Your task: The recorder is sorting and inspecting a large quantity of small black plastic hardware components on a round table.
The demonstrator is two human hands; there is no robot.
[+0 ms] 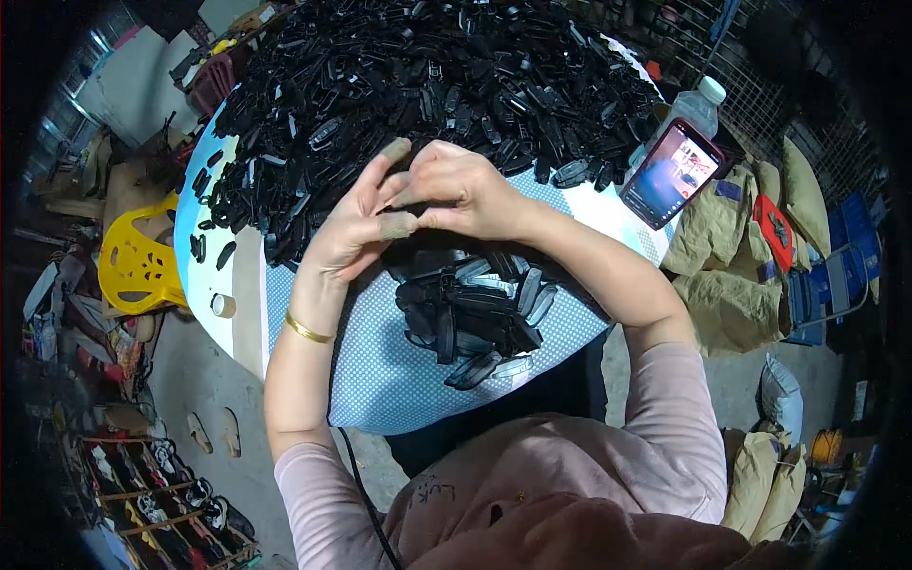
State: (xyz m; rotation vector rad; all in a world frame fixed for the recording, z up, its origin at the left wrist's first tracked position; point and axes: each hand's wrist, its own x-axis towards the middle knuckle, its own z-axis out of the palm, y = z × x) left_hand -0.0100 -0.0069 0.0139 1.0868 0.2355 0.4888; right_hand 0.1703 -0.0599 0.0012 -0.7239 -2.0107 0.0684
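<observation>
At the centre of the round table (380, 380), the left hand (356, 223) and the right hand (456, 185) meet, fingers pinched closed on a small black plastic part (410, 201), mostly hidden between them. Toward twelve o'clock lies the big heap of black parts (427, 76); toward six o'clock, a smaller pile (475, 318). At two o'clock a phone (673, 173) leans on a bottle (698, 104). I think the little part may slip from the taped fingertips (397, 225) and get lost among the others.
</observation>
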